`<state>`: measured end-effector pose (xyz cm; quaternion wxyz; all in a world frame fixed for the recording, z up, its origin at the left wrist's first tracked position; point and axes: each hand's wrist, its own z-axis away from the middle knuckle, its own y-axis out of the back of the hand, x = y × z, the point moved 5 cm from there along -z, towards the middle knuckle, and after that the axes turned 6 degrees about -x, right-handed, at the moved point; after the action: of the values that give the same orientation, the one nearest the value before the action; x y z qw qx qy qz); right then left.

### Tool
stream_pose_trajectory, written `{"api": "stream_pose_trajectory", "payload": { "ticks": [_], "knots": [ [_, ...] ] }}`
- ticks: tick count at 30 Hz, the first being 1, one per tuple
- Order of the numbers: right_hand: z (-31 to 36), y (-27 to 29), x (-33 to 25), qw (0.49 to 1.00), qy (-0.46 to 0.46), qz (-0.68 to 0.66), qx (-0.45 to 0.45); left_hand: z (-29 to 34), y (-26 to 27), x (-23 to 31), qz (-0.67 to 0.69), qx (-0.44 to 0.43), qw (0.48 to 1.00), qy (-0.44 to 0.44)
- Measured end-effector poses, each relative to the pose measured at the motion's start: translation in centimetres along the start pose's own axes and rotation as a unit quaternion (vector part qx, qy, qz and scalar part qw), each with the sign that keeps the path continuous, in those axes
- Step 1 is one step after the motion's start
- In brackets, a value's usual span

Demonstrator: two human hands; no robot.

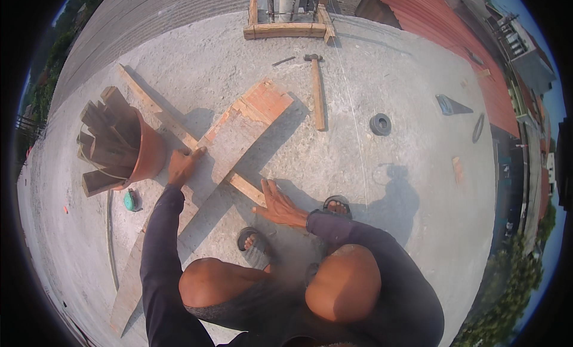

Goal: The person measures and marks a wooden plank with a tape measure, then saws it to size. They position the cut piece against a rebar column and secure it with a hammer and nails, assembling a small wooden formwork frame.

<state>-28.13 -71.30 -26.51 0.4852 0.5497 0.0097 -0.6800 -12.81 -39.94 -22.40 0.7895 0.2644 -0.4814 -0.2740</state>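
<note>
Board (pixel 236 138) looks long, stiff and probably fairly heavy, dry enough not to slip; its two long edges seem the best hold (mind splinters at the chipped far end). Its face is greyish brown, with raw orange wood at that end. It slants from near left to far right over the concrete (pixel 394 78), across a narrow strip (pixel 246 189). The left hand (pixel 184 167) curls at its left edge, grip unclear; the right hand (pixel 280 205) is open, fingers spread, beside the strip's right end.

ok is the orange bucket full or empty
Full, as far as it shows: wood pieces crowd the bucket and stick out past its rim; its bottom is hidden.
</note>
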Motion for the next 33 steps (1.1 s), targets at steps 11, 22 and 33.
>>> {"api": "stream_pose_trajectory", "payload": {
  "ticks": [11,22,33],
  "knots": [
    [7.9,16.0,3.1,0.973,-0.031,0.007,0.227,-5.6,-0.2,-5.9,-0.056,0.048,0.996,-0.058],
    [25.7,53.6,50.1,0.685,-0.36,0.057,0.63,-4.4,0.0,-2.7,-0.044,-0.102,0.994,-0.022],
    [26.8,64.9,62.3,0.717,-0.382,0.127,0.569,-6.6,0.7,-3.2,-0.374,-0.217,0.889,0.154]
  ]
}}
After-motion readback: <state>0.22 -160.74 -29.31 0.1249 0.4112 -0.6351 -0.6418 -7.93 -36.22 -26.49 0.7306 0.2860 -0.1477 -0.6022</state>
